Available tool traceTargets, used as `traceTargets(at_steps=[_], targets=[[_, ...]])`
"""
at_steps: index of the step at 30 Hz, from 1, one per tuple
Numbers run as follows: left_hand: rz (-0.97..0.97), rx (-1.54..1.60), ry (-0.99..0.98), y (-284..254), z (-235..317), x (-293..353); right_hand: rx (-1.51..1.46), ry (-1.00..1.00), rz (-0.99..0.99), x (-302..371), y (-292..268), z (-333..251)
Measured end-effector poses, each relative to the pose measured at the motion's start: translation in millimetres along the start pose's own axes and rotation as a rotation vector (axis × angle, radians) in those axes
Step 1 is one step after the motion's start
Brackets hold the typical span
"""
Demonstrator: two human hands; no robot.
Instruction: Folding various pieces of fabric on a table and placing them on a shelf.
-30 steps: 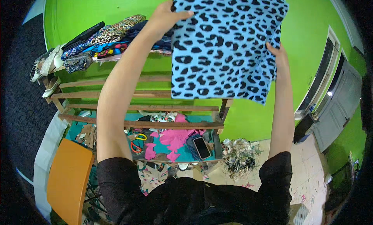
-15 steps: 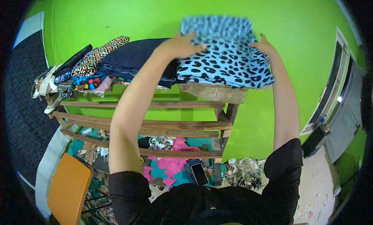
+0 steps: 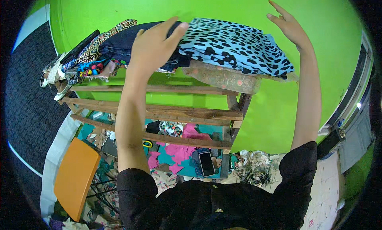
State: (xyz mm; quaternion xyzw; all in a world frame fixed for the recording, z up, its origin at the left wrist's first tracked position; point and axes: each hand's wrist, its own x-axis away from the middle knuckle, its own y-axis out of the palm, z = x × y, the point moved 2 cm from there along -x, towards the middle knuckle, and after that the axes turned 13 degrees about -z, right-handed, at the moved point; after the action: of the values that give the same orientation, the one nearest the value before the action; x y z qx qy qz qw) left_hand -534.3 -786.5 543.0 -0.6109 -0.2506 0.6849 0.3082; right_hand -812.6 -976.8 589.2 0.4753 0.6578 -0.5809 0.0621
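A folded light blue cloth with black spots (image 3: 234, 45) lies flat on top of a beige patterned cloth (image 3: 223, 79) at the right end of a wooden rack. My left hand (image 3: 157, 45) is raised in front of the folded dark navy cloth (image 3: 119, 41), near the spotted cloth's left edge. Its fingers are apart and hold nothing. Up and to the right of the spotted cloth, my right hand (image 3: 289, 27) hangs in front of the green wall, fingers stretched out and empty.
Patterned fabrics (image 3: 93, 47) and white shoes (image 3: 59, 77) fill the rack's left end. Wooden slats (image 3: 187, 110) run below. Pink scraps (image 3: 179, 150), a phone (image 3: 206, 163) and yellow-handled scissors (image 3: 147, 144) lie lower down. An orange board (image 3: 77, 178) stands left; a scrap heap (image 3: 254, 168) sits right.
Both hands have come off the spotted cloth, the left moving left and the right moving up and right. The cloth's raised upper fold now lies flat. The view has shifted slightly.
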Motion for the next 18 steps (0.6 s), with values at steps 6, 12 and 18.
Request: traceTargets(at_steps=[6, 12, 18], targets=[[0.341, -0.259, 0.024, 12.3, -16.7, 38.6, -0.012, -0.266, -0.054, 55.4, 29.2, -64.0], [0.430, -0.284, 0.174, 43.9, -35.8, 48.6, 0.462, -0.229, -0.154, 102.3, 104.6, -81.4], [0.529, 0.016, 0.070, 79.5, -18.3, 181.0, 0.046, -0.227, -0.024, 200.8, 143.0, -102.9]])
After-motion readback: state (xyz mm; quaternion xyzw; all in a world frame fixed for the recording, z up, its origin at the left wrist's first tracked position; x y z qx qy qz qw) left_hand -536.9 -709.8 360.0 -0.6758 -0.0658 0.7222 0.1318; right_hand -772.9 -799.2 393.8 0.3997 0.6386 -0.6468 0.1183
